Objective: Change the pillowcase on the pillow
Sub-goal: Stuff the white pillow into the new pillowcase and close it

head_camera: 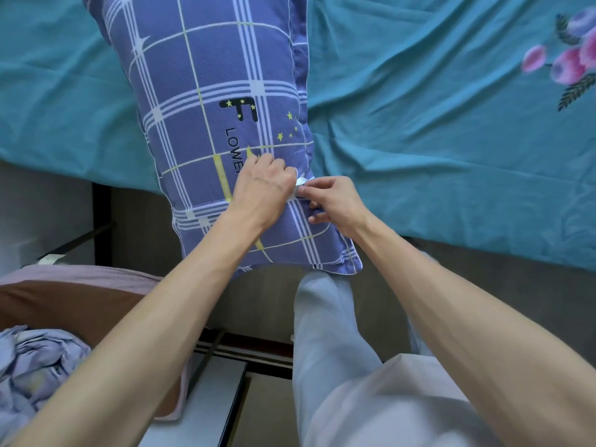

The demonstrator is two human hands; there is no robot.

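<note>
Teal bedsheet [435,124] carries the pillow [206,101] in its purple plaid pillowcase [180,175]; long axis runs away from the person, near end overhanging the bed edge. Left hand [263,185] and right hand [335,201] meet at its right seam, curled fingers pinching what looks like a small white tab [300,182].

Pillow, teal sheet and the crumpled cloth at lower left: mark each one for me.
pillow [206,91]: head view, on its purple checked top face.
teal sheet [435,108]: head view, on a bare wrinkled stretch right of the pillow.
crumpled cloth [35,359]: head view, on its bunched folds.
</note>
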